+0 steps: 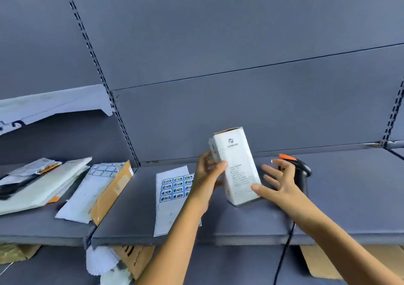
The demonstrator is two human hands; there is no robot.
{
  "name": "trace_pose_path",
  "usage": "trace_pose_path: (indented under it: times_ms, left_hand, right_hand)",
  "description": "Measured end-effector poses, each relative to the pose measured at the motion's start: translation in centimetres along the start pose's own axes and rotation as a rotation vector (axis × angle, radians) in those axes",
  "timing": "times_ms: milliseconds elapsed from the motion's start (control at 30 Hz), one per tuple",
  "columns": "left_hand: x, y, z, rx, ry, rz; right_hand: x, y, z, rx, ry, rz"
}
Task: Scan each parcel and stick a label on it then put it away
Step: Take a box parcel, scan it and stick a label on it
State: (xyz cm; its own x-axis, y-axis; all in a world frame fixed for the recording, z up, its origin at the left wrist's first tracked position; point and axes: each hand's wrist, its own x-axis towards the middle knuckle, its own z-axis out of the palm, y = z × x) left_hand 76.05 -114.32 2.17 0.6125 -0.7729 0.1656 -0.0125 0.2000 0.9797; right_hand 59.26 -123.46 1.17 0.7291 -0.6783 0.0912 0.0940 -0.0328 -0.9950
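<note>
White printed cardboard parcel box [236, 166] is held tilted over the grey metal shelf [349, 186] — gripped by the left hand [207, 175], the right hand [282, 182] spread, uncurled. The black orange-topped scanner [302, 171] behind could be knocked over if reached for carelessly.

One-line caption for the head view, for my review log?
Left hand grips a tilted white cardboard box over the grey metal shelf; open right hand beside it, black-and-orange handheld scanner behind.

I log two pairs: bare left hand [207, 179], slim-fingered, on bare left forearm [175, 241]; bare right hand [279, 182], slim-fingered, on bare right forearm [328, 230].
</note>
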Motion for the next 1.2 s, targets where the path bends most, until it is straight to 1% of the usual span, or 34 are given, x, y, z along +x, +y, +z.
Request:
trace_pose_path:
  times_ms: [67, 167, 233, 300, 333, 400, 500, 567, 633, 667, 700, 800, 867, 933, 1000, 1100, 1167, 1200]
  left_hand:
    - [1.4, 0.0, 0.2, 0.109, 0.035, 0.032]
    - [2.5, -0.9, 1.1, 0.213, 0.085, 0.094]
    - [3.1, -2.1, 1.5, 0.277, 0.127, 0.087]
    - [3.3, -2.9, 1.5, 0.319, 0.161, 0.087]
    - [3.4, -3.2, 1.3, 0.321, 0.158, 0.089]
    - [3.4, -3.4, 0.7, 0.270, 0.126, 0.051]
    - [3.3, -3.8, -0.3, 0.015, 0.031, -0.076]
    - [3.2, -4.0, -1.0, -0.112, -0.080, -0.164]
    - [3.0, -4.4, -1.4, -0.134, -0.158, -0.203]
    - [3.0, -4.7, -1.4, -0.121, -0.164, -0.193]
    - [3.0, -5.1, -1.4, -0.078, -0.132, -0.160]
    - [3.0, -6.2, -0.8, 0.208, 0.041, 0.013]
    - [2.9, -6.5, -0.4, 0.299, 0.094, 0.076]
    - [3.0, -6.7, -0.3, 0.357, 0.110, 0.111]
    - [3.4, -6.9, -0.4, 0.406, 0.081, 0.110]
    - [3.4, -6.8, -0.6, 0.405, -0.026, 0.071]
    - [3.4, -6.6, -0.8, 0.482, -0.071, 0.108]
    - [3.4, -6.2, -1.0, 0.566, -0.090, 0.157]
  right_hand:
    - [0.9, 0.2, 1.6, -0.123, 0.103, -0.092]
    - [2.0, 1.2, 3.7, -0.262, 0.167, -0.177]
    - [2.7, 2.0, 4.3, -0.306, 0.235, -0.182]
    - [3.0, 2.7, 4.4, -0.294, 0.258, -0.164]
    - [3.2, 3.0, 4.3, -0.269, 0.255, -0.156]
    - [3.6, 3.2, 3.8, -0.146, 0.240, -0.122]
    - [4.3, 3.1, 2.7, 0.086, 0.180, -0.031]
    - [4.6, 2.9, 2.1, 0.202, 0.122, 0.030]
    - [4.7, 3.2, 1.9, 0.248, 0.092, 0.055]
    - [4.6, 3.5, 2.0, 0.250, 0.096, 0.056]
    - [4.5, 3.7, 2.1, 0.238, 0.112, 0.049]
    - [4.4, 4.2, 2.9, 0.178, 0.190, -0.011]
    - [4.5, 4.2, 3.8, 0.131, 0.197, -0.066]
    - [4.6, 4.2, 4.6, 0.108, 0.211, -0.085]
    - [4.6, 4.4, 4.8, 0.096, 0.242, -0.087]
    - [4.2, 4.4, 4.5, 0.057, 0.262, -0.073]
    - [4.1, 4.2, 4.2, 0.081, 0.294, -0.072]
    - [4.1, 4.0, 4.2, 0.093, 0.336, -0.086]
